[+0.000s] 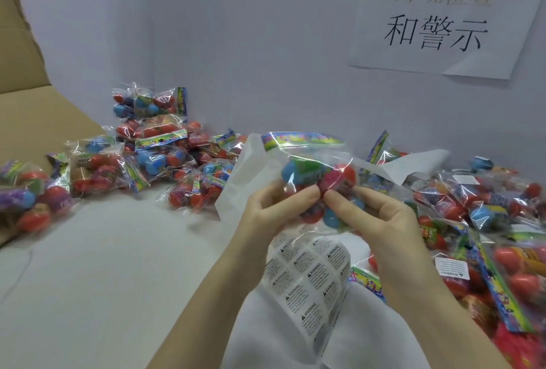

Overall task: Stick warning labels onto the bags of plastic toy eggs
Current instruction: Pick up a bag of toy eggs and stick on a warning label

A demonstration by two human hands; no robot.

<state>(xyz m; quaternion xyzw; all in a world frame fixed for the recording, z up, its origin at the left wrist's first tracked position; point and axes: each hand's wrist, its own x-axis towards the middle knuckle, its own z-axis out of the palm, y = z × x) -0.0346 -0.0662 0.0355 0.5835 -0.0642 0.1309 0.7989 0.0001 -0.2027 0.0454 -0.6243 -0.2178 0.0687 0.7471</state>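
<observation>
A clear bag of plastic toy eggs with a colourful header strip is held up in the middle of the head view. My left hand grips its lower left side. My right hand grips its lower right side, and both thumbs press on the front of the bag. Below the hands lies a curled sheet of warning labels with several rows of printed stickers. Whether a label is on the held bag is hidden.
A pile of egg bags lies at the back left beside a cardboard box. More bags, some bearing white labels, crowd the right side. White backing paper stands behind the hands. A paper sign hangs on the wall.
</observation>
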